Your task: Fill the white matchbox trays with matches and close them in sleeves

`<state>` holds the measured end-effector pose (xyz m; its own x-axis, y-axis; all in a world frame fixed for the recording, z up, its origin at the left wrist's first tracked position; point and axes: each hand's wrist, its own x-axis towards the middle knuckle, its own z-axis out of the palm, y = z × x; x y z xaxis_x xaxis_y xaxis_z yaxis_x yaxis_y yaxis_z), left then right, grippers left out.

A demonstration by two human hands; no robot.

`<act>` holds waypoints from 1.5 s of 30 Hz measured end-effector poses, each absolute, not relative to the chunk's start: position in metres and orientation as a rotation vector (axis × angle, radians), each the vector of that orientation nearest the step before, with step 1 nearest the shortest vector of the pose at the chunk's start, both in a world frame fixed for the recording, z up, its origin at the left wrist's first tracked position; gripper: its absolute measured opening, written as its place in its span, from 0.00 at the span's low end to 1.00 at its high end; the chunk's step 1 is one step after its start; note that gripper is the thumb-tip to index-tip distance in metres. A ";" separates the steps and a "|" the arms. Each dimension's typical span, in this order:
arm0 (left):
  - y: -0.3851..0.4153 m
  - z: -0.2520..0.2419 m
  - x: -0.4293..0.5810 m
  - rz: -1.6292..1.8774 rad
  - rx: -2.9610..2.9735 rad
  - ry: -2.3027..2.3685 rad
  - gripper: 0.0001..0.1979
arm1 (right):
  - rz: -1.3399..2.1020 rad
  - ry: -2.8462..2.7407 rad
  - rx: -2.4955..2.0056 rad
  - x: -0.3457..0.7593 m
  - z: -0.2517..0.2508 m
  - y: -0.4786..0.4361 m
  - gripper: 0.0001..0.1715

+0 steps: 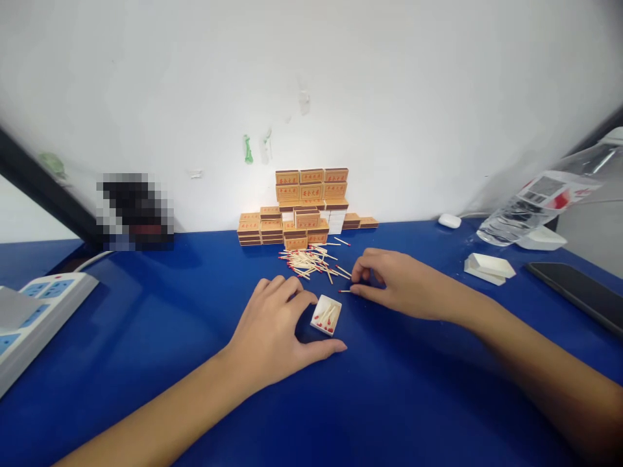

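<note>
A small white matchbox tray (317, 325) with several red-tipped matches inside sits on the blue table. My left hand (272, 324) curves around its left side, thumb and fingers spread; the index fingertip is at the tray's far left corner, and the thumb lies apart from its near edge. Right of the tray, my right hand (389, 280) has its thumb and fingertips closed at the end of a single match (344, 291), whose red head points left. Beyond both hands lies a loose pile of matches (309, 263) with red heads.
Stacked matchboxes (311, 192) stand against the wall behind the pile. To the right are empty white trays (489, 267), a black phone (574, 292), a tilted clear bottle (530, 198) and a white earbud case (449, 221). A power strip (53, 301) lies at left.
</note>
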<state>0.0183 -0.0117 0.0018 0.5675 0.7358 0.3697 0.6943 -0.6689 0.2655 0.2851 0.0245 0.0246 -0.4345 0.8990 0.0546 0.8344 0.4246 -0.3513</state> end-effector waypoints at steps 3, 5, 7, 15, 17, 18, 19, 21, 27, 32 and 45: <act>-0.012 0.001 0.021 0.695 2.717 1.235 0.19 | 0.509 -2.517 -1.476 0.288 0.020 0.026 0.08; -0.011 0.001 0.019 0.694 2.720 1.217 0.14 | 0.524 -2.536 -1.448 0.288 0.020 0.025 0.10; -0.010 0.002 0.015 0.707 2.724 1.194 0.12 | 0.510 -2.513 -1.396 0.285 0.024 0.021 0.12; -0.006 0.005 0.008 0.877 2.859 1.085 0.11 | 0.287 -2.526 -1.182 0.244 0.031 -0.009 0.06; -0.005 0.005 0.009 0.852 2.854 1.072 0.10 | 0.194 -2.583 -1.160 0.240 0.026 -0.012 0.07; -0.005 0.004 0.009 0.837 2.851 1.072 0.11 | 0.172 -2.600 -1.153 0.240 0.024 -0.012 0.08; -0.004 0.004 0.008 0.828 2.848 1.075 0.11 | 0.166 -2.607 -1.144 0.241 0.022 -0.011 0.09; -0.004 0.004 0.007 0.824 2.844 1.075 0.11 | 0.164 -2.604 -1.131 0.242 0.019 -0.010 0.10; -0.003 0.004 0.006 0.801 2.822 1.076 0.10 | 0.308 -2.612 -1.142 0.243 0.021 -0.009 0.09; -0.006 0.003 0.005 0.782 2.808 1.073 0.11 | 0.400 -2.590 -1.155 0.247 0.026 -0.009 0.09; -0.006 0.004 0.006 0.727 2.747 0.992 0.12 | 0.232 -2.239 -1.568 0.284 0.017 0.039 0.10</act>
<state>0.0055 -0.0056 0.0042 0.6675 0.6308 0.3956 0.5675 -0.7750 0.2781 0.2842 0.0391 0.0166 -0.2939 0.9292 0.2240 0.8636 0.3585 -0.3544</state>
